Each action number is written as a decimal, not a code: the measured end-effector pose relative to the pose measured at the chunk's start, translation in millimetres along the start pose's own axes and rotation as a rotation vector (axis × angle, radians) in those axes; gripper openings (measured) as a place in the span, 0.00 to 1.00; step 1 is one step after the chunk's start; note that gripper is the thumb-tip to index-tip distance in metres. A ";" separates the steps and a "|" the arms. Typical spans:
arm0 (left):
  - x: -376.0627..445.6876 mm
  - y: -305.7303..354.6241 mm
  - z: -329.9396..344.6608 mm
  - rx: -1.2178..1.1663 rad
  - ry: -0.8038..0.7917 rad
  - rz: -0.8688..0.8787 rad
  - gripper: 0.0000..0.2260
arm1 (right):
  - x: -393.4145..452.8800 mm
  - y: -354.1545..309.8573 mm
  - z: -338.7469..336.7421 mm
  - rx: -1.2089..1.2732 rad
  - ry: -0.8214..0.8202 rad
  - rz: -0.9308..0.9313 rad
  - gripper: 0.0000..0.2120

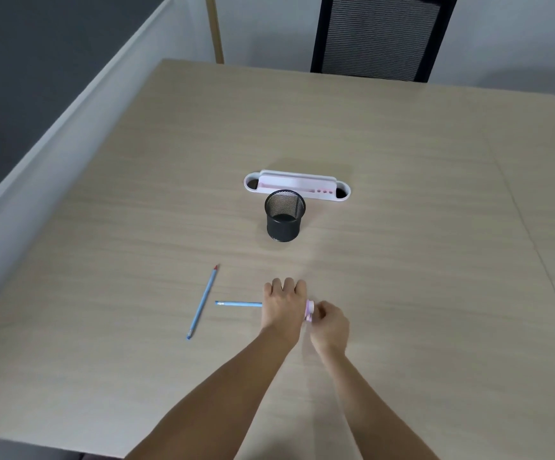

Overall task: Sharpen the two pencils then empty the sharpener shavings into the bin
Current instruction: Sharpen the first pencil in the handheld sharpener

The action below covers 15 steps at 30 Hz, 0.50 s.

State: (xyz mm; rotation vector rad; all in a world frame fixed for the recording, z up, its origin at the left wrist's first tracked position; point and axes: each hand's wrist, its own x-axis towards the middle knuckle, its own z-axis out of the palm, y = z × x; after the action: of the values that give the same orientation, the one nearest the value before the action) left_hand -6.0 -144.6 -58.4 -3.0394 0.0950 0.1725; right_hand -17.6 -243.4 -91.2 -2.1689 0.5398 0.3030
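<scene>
My left hand point(282, 302) grips a blue pencil point(238, 304) that sticks out level to the left; its tip end is hidden by the hand. My right hand point(331, 322) pinches a small pink sharpener point(309, 311) held against the left hand at the pencil's hidden end. A second blue pencil point(203, 302) with a red tip lies loose on the table to the left, pointing away from me. A black mesh bin point(284, 215) stands upright beyond my hands.
A white and pink desk organiser point(297, 185) sits flat just behind the bin. The wooden table point(435, 260) stretches wide to the right. A black mesh chair point(382, 38) stands at the far edge. A wall runs along the left.
</scene>
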 end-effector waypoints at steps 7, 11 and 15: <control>-0.6 -1.7 0.2 -0.014 0.035 0.044 0.19 | -41.7 -14.8 -33.1 0.162 -0.082 -0.089 0.24; -0.8 -1.5 0.1 -0.001 0.053 0.056 0.18 | 0.7 -36.9 -33.5 0.300 -0.138 -0.106 0.22; -0.9 -0.6 1.0 -0.022 0.041 0.040 0.24 | 31.7 -28.5 -17.3 0.264 -0.107 0.038 0.15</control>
State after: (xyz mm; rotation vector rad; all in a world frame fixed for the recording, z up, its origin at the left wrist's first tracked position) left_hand -7.0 -143.9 -59.2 -3.0656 0.1577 0.1147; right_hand 24.3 -250.3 -73.6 -1.8782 0.5298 0.3461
